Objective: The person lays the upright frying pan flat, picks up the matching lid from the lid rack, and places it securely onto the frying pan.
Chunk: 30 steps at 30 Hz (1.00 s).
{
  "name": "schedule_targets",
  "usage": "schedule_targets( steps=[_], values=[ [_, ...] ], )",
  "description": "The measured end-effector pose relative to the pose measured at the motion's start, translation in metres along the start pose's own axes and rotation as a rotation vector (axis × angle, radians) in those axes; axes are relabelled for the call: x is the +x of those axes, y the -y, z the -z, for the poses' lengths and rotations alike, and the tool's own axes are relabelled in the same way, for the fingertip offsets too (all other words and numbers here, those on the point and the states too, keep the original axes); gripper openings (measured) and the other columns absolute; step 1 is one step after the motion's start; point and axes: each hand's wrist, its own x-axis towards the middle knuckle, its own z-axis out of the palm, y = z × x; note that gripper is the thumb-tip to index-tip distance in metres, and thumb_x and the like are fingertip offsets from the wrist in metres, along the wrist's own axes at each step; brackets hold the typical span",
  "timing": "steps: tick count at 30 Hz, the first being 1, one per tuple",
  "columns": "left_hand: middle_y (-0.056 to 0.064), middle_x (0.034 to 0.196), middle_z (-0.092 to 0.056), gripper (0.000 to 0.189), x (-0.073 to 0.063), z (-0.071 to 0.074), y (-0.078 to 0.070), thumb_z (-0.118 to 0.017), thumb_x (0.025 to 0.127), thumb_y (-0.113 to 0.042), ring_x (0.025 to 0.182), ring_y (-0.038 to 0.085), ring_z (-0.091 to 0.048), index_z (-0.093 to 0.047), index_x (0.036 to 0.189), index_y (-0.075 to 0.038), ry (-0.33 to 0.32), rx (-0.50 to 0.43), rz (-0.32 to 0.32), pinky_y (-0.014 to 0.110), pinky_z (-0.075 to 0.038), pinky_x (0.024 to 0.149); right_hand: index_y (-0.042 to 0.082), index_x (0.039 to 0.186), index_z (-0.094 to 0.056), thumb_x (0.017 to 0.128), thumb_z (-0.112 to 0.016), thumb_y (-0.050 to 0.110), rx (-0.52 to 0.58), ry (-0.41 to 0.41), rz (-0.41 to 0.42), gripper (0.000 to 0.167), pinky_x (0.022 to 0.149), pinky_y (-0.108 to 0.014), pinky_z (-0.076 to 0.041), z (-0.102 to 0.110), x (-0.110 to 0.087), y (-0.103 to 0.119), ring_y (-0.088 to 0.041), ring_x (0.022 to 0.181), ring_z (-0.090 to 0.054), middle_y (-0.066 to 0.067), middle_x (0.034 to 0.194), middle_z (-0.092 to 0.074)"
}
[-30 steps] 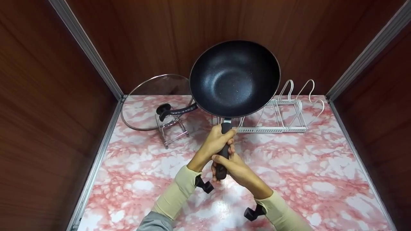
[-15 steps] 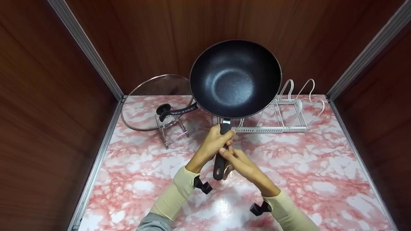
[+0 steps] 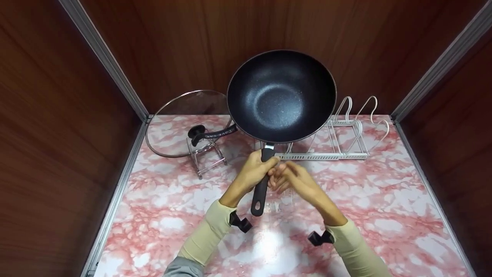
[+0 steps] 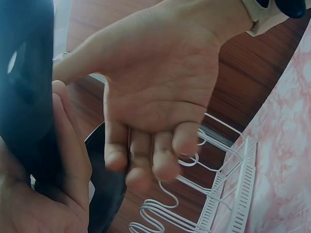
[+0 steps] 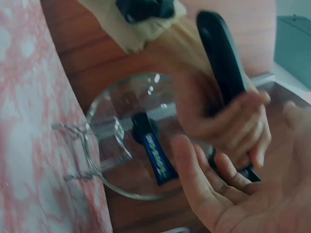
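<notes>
My left hand [image 3: 250, 172] grips the black handle [image 3: 260, 197] of a deep black wok [image 3: 281, 98], which is held up tilted, its inside facing me. Just right of the handle is my right hand [image 3: 301, 184], its fingers loosely bent and holding nothing. In the left wrist view the palm of the right hand [image 4: 155, 82] shows, apart from the handle [image 4: 26, 97]. From the right wrist, the left hand [image 5: 233, 128] is seen with its fingers curled round the handle [image 5: 221, 53].
Behind the wok stands a white wire rack [image 3: 323, 156], partly hidden. At left a glass lid [image 3: 169, 148] with a black knob and strap-like handle leans on a small chrome stand [image 3: 210, 166]. Wood-look walls [image 3: 173, 50] enclose the pink marbled table [image 3: 161, 215].
My right hand has let go of the handle and moved up and right of it. The left hand keeps its grip, and the handle's lower end has swung slightly left.
</notes>
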Motion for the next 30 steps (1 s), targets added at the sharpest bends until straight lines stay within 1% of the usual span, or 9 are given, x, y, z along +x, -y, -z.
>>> schedule_targets(
  steps=[3, 6, 10, 12, 16, 22, 25, 28, 30],
  values=[
    [-0.002, 0.059, -0.051, 0.018, -0.002, 0.002, -0.001, -0.057, 0.105, -0.008, 0.041, 0.009, -0.059, -0.054, 0.087, -0.007, 0.019, -0.016, 0.028, 0.025, -0.052, 0.042, -0.009, 0.12, -0.059, 0.112, -0.049, 0.047, 0.019, -0.122, -0.002, 0.058, 0.075, -0.047, -0.066, 0.01, 0.002, 0.004, -0.025, 0.079, -0.077, -0.03, 0.102, -0.073],
    [-0.002, 0.059, -0.051, 0.017, -0.004, 0.004, -0.001, -0.057, 0.105, -0.01, 0.04, 0.01, -0.062, -0.053, 0.089, -0.007, 0.022, -0.022, 0.045, 0.026, -0.053, 0.042, -0.007, 0.116, -0.059, 0.113, -0.05, 0.038, 0.043, -0.233, -0.048, 0.046, 0.076, -0.047, -0.066, 0.02, 0.003, 0.008, -0.022, 0.079, -0.076, -0.027, 0.105, -0.072],
    [-0.001, 0.06, -0.05, 0.014, -0.006, 0.007, 0.0, -0.058, 0.106, -0.01, 0.04, 0.011, -0.062, -0.053, 0.093, -0.007, 0.025, -0.025, 0.048, 0.026, -0.053, 0.041, -0.007, 0.114, -0.058, 0.113, -0.048, 0.033, 0.039, -0.324, -0.083, 0.042, 0.076, -0.041, -0.066, 0.033, 0.006, 0.01, -0.022, 0.079, -0.077, -0.021, 0.101, -0.075],
    [-0.001, 0.06, -0.05, 0.013, -0.007, 0.007, -0.001, -0.057, 0.106, -0.01, 0.04, 0.011, -0.062, -0.053, 0.094, -0.007, 0.029, -0.032, 0.049, 0.026, -0.053, 0.041, -0.007, 0.113, -0.058, 0.113, -0.047, 0.033, 0.039, -0.352, -0.087, 0.042, 0.074, -0.036, -0.065, 0.04, 0.008, 0.01, -0.022, 0.079, -0.077, -0.017, 0.098, -0.076],
    [-0.002, 0.06, -0.05, 0.012, -0.009, 0.009, -0.002, -0.058, 0.105, -0.01, 0.041, 0.01, -0.062, -0.053, 0.094, -0.006, 0.038, -0.038, 0.057, 0.025, -0.053, 0.042, -0.007, 0.114, -0.056, 0.113, -0.046, 0.036, 0.068, -0.389, -0.1, 0.044, 0.072, -0.035, -0.065, 0.055, 0.012, 0.01, -0.019, 0.078, -0.078, -0.014, 0.096, -0.076],
    [-0.002, 0.059, -0.05, 0.012, -0.012, 0.011, -0.004, -0.057, 0.104, -0.01, 0.041, 0.011, -0.063, -0.054, 0.094, -0.006, 0.063, -0.025, 0.058, 0.026, -0.054, 0.042, -0.009, 0.126, -0.053, 0.112, -0.045, 0.05, 0.08, -0.415, -0.123, 0.062, 0.078, -0.034, -0.065, 0.085, 0.019, 0.011, -0.019, 0.086, -0.079, 0.001, 0.096, -0.078],
    [-0.002, 0.059, -0.049, 0.012, -0.014, 0.012, -0.005, -0.056, 0.104, -0.009, 0.04, 0.011, -0.063, -0.054, 0.093, -0.005, 0.071, -0.026, 0.055, 0.026, -0.054, 0.042, -0.007, 0.124, -0.053, 0.11, -0.046, 0.055, 0.101, -0.432, -0.115, 0.064, 0.081, -0.033, -0.065, 0.101, 0.023, 0.013, -0.018, 0.087, -0.079, 0.001, 0.098, -0.078],
    [-0.002, 0.059, -0.049, 0.012, -0.015, 0.012, -0.006, -0.057, 0.104, -0.01, 0.04, 0.011, -0.062, -0.054, 0.094, -0.005, 0.07, -0.034, 0.059, 0.027, -0.054, 0.042, -0.007, 0.122, -0.056, 0.109, -0.046, 0.056, 0.118, -0.452, -0.1, 0.065, 0.081, -0.033, -0.065, 0.114, 0.028, 0.014, -0.018, 0.087, -0.079, -0.003, 0.097, -0.077],
    [-0.002, 0.06, -0.049, 0.011, -0.016, 0.013, -0.006, -0.058, 0.103, -0.011, 0.04, 0.011, -0.062, -0.054, 0.095, -0.005, 0.066, -0.039, 0.067, 0.027, -0.054, 0.042, -0.007, 0.122, -0.055, 0.11, -0.046, 0.055, 0.13, -0.461, -0.087, 0.064, 0.08, -0.032, -0.065, 0.122, 0.033, 0.015, -0.016, 0.086, -0.079, 0.0, 0.094, -0.077]
  ],
)
